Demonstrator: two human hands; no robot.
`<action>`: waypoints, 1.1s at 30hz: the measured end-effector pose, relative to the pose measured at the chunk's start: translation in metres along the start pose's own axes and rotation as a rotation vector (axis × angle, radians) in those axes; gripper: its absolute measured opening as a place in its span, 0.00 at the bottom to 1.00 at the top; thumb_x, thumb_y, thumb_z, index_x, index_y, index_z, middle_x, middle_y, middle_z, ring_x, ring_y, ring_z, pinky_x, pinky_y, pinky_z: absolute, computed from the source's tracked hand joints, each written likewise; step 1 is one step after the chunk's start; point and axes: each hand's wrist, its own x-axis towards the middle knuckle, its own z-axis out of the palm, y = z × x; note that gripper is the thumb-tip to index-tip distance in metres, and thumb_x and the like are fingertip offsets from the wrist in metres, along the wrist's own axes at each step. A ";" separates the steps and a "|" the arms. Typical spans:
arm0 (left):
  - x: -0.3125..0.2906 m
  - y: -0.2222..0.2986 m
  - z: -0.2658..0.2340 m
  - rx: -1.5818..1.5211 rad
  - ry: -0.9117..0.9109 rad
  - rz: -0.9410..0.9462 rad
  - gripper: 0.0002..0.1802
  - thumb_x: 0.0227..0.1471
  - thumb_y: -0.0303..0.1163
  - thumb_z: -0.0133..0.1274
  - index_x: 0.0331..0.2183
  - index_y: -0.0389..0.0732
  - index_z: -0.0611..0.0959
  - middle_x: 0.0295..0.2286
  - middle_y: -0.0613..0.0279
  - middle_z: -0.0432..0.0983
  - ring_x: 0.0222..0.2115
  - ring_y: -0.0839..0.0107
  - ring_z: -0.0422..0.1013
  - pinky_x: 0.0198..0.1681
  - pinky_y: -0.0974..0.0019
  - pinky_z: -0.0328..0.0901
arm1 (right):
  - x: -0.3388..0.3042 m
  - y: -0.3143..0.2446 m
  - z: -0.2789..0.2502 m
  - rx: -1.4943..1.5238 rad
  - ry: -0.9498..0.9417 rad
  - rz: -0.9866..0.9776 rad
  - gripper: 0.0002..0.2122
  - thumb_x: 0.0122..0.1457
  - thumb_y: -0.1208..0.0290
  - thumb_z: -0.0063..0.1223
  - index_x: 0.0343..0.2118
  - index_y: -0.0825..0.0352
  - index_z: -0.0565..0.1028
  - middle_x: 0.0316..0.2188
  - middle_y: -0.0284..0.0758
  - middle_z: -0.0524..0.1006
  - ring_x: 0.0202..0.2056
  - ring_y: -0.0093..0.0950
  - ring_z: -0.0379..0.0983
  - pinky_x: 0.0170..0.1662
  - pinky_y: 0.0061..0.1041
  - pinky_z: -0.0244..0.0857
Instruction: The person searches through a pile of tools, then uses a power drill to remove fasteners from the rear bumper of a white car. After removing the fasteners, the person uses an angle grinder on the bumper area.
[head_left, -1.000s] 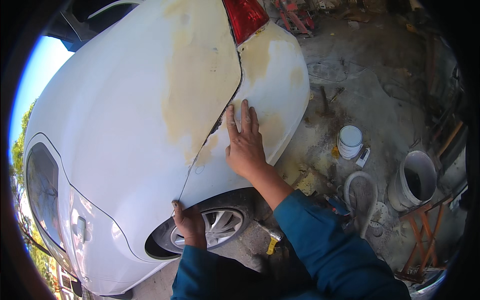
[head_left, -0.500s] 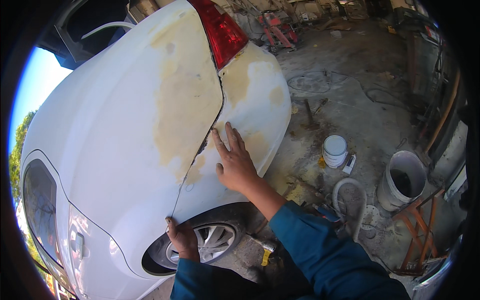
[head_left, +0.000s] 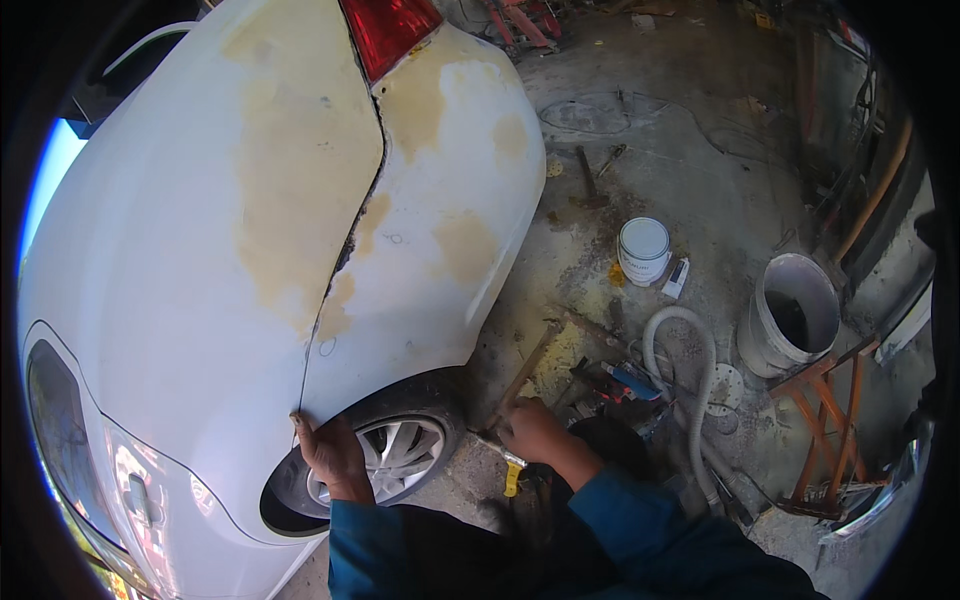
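Observation:
A white car's rear quarter panel (head_left: 200,200) and bumper (head_left: 480,180) fill the left side, patched with tan filler. A dark, chipped gap runs down between them from the red tail light (head_left: 393,32) to the wheel arch. My left hand (head_left: 335,458) is closed at the arch's edge, thumb pressed on the paint at the foot of the gap. Its curled fingers are partly hidden beside the wheel (head_left: 400,452). Low and right of the wheel, my right hand (head_left: 540,435) is closed round the wooden handle of a hammer (head_left: 528,368), its head pointing away from me.
On the floor to the right stand a white paint can (head_left: 643,252), a small white box (head_left: 676,278) and a grey bucket (head_left: 792,315). A pale hose (head_left: 700,385) curls near tools. An orange stand (head_left: 825,430) is at far right. Another hammer (head_left: 588,180) lies beyond.
My right hand has left the bumper beside the gap and dropped toward the floor, where it grips a hammer. My left hand stays at the arch. The whole view has shifted.

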 end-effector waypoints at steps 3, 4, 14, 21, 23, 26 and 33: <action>0.007 -0.013 0.006 0.001 0.023 -0.013 0.27 0.66 0.45 0.62 0.58 0.38 0.80 0.57 0.55 0.78 0.60 0.59 0.71 0.69 0.52 0.60 | -0.004 0.020 0.005 -0.034 -0.031 -0.106 0.17 0.62 0.61 0.60 0.46 0.70 0.83 0.47 0.51 0.82 0.52 0.53 0.77 0.57 0.49 0.72; 0.009 -0.016 0.009 -0.003 0.038 -0.012 0.26 0.66 0.45 0.62 0.57 0.38 0.80 0.57 0.56 0.79 0.60 0.59 0.71 0.69 0.53 0.60 | -0.004 0.021 0.003 -0.014 -0.013 -0.114 0.16 0.62 0.61 0.60 0.46 0.69 0.83 0.46 0.51 0.83 0.51 0.53 0.77 0.56 0.48 0.72; 0.007 -0.008 0.007 0.056 0.072 -0.007 0.24 0.69 0.43 0.58 0.57 0.36 0.79 0.55 0.56 0.80 0.57 0.61 0.74 0.68 0.56 0.63 | -0.012 0.057 -0.033 0.397 0.248 0.126 0.18 0.64 0.61 0.61 0.50 0.68 0.83 0.43 0.51 0.85 0.47 0.49 0.82 0.52 0.44 0.76; 0.006 -0.008 0.005 0.089 0.085 0.011 0.25 0.69 0.44 0.58 0.57 0.36 0.79 0.56 0.56 0.80 0.58 0.62 0.74 0.69 0.55 0.63 | -0.002 0.058 -0.014 0.288 0.101 0.121 0.17 0.65 0.57 0.57 0.46 0.66 0.85 0.41 0.49 0.85 0.47 0.50 0.82 0.51 0.45 0.75; 0.011 -0.009 -0.001 0.087 0.095 0.021 0.26 0.68 0.44 0.59 0.58 0.37 0.79 0.56 0.57 0.80 0.59 0.61 0.73 0.69 0.55 0.62 | 0.005 0.051 -0.008 0.276 0.010 0.115 0.18 0.65 0.56 0.57 0.46 0.65 0.84 0.41 0.49 0.84 0.46 0.51 0.81 0.51 0.45 0.75; 0.010 -0.007 -0.007 0.101 0.111 -0.003 0.26 0.68 0.44 0.60 0.58 0.37 0.79 0.56 0.57 0.79 0.59 0.61 0.73 0.69 0.54 0.62 | 0.004 0.024 -0.010 0.196 -0.018 0.126 0.18 0.64 0.56 0.58 0.46 0.66 0.84 0.42 0.50 0.84 0.47 0.51 0.81 0.51 0.46 0.75; 0.012 -0.007 -0.024 0.105 0.123 -0.011 0.26 0.71 0.45 0.55 0.59 0.36 0.78 0.58 0.54 0.78 0.59 0.60 0.71 0.69 0.56 0.60 | -0.014 0.020 -0.013 0.150 -0.219 -0.012 0.17 0.66 0.58 0.56 0.48 0.66 0.83 0.39 0.48 0.84 0.44 0.51 0.80 0.47 0.49 0.74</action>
